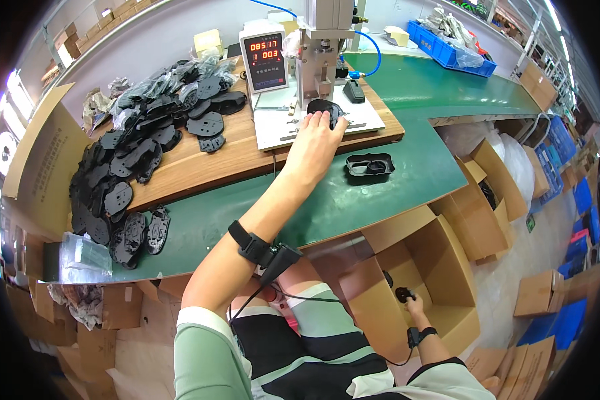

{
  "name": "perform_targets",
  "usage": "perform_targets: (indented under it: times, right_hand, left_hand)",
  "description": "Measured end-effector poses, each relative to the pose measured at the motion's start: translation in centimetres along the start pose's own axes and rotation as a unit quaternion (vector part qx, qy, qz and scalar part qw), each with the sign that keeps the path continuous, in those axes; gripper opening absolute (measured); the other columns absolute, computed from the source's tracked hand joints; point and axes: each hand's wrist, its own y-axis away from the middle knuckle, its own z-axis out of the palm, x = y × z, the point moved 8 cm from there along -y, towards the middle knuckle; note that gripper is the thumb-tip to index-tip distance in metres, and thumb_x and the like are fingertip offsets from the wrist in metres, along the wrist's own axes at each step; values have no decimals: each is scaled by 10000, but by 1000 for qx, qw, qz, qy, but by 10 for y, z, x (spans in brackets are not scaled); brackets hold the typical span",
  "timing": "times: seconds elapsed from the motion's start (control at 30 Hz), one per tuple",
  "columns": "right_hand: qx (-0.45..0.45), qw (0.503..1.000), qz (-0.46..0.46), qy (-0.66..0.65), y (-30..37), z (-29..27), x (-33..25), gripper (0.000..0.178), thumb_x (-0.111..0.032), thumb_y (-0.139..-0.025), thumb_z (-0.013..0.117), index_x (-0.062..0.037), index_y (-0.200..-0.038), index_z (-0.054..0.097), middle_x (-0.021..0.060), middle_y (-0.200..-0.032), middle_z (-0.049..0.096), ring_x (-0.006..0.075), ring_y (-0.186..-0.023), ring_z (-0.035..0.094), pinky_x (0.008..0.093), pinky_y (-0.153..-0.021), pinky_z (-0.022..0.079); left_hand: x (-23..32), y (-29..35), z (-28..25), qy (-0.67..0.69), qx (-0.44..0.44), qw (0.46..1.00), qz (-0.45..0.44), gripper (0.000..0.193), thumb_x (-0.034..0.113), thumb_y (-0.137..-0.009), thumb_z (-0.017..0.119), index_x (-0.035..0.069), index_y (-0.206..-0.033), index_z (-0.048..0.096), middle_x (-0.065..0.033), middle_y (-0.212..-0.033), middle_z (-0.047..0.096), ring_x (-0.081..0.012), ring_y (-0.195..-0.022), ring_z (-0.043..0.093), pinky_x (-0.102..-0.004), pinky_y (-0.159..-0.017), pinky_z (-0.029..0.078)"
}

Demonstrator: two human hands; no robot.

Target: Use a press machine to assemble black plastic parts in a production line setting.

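Observation:
My left hand (317, 143) reaches forward to the press (323, 60). Its fingers are closed over a black plastic part (325, 107) on the white base plate (263, 137), and they partly hide it. Down to the right, my right hand (415, 307) is inside an open cardboard box (450, 267). A small, rounded black plastic part (403, 293) is gripped in its fingers. Another dark piece (388, 278) shows by the box's inner wall. On the green bench, right of my left forearm, lies a black oblong plastic tray-like housing (370, 167).
A large heap of black plastic parts (147, 143), some bagged, spreads over the wooden board (200, 170) at left. A control box with a red display (265, 57) stands beside the press. Blue bin (447, 50) sits at the back right. More open cartons (483, 213) flank the bench.

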Motion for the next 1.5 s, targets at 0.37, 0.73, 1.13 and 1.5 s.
perform_targets:
  times: [0.37, 0.73, 1.13, 1.5]
  right_hand:
    - [-288, 939, 173, 69, 36, 81, -8, 216, -170, -1034, 610, -17, -1135, 724, 165, -942, 753, 307, -777, 719, 451, -718, 596]
    - [-42, 735, -673, 78, 311, 56, -490, 179, 26, -837, 730, -32, -1000, 686, 142, -1045, 678, 373, -981, 666, 450, -847, 551]
    - [105, 594, -775, 190, 298, 149, -719, 609, 34, -750, 755, -3, -1332, 580, 153, -1311, 602, 374, -1237, 579, 494, -1020, 484]
    - [73, 595, -783, 164, 290, 158, -736, 447, 137, -688, 711, -24, -1094, 617, 145, -1127, 617, 373, -1095, 612, 482, -977, 527]
  left_hand:
    - [-3, 5, -7, -1, 52, 998, 27, 321, -60, -899, 589, -14, -1217, 582, -186, -1109, 654, -377, -1140, 649, -504, -1066, 497]
    - [-7, 0, -7, 51, 4, 999, 9, 560, -118, -858, 602, 7, -1397, 510, -199, -1096, 607, -387, -1064, 653, -484, -989, 531]
    - [-8, 1, -24, 60, 27, 997, -28, 989, -96, -790, 735, 78, -1665, 307, -230, -1215, 530, -421, -1025, 695, -474, -829, 615]
    - [-97, 59, -41, 59, 111, 983, -130, 700, -25, -807, 638, -56, -1481, 452, -273, -1434, 510, -452, -1407, 469, -525, -1217, 385]
